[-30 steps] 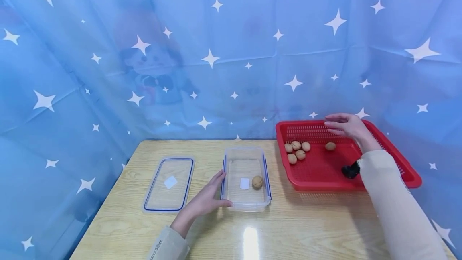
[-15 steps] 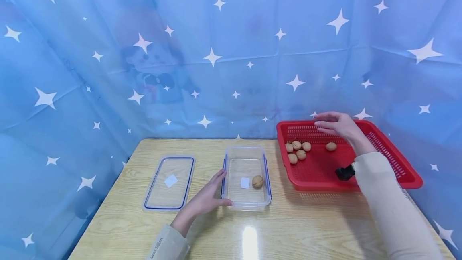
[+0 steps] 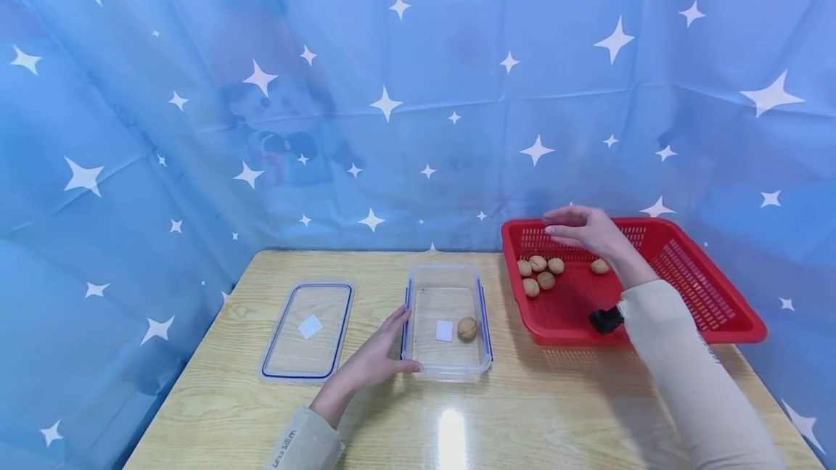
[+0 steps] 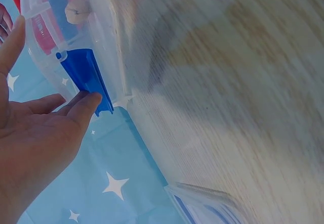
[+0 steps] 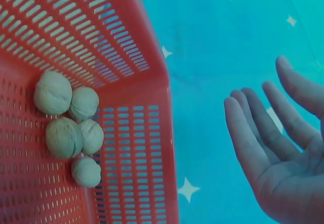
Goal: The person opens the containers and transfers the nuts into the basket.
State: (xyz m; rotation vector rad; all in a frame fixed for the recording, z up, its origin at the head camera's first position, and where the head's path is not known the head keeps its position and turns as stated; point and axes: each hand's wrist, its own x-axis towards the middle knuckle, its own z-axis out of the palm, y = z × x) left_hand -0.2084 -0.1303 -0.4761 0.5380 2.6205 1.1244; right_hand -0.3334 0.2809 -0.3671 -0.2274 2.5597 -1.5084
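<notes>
My left hand (image 3: 372, 363) lies at the left side of a clear plastic food container (image 3: 429, 302). Its fingers touch the blue latch (image 4: 83, 70) on that side, and the thumb reaches the near corner. One walnut (image 3: 466, 328) sits inside the container beside a white square label (image 3: 444, 331). Over the left part of a red plastic basket (image 3: 575, 310) hovers my right hand (image 3: 588, 232), fingers loosely bent and holding nothing. Below it, several walnuts (image 3: 546, 281) cluster in the basket's left back corner. A lone walnut (image 3: 599, 266) lies nearer the middle, partly covered by the wrist.
The container's clear lid (image 3: 294, 354), with a blue seal, lies flat on the wooden table (image 3: 215, 397) to the left. A blue curtain (image 3: 418, 93) with white stars hangs behind the table and along both sides. A black wrist device (image 3: 606, 320) is on the right wrist.
My right hand has moved left above the basket, from past the lone walnut to over the cluster. The left hand and the container have kept their places.
</notes>
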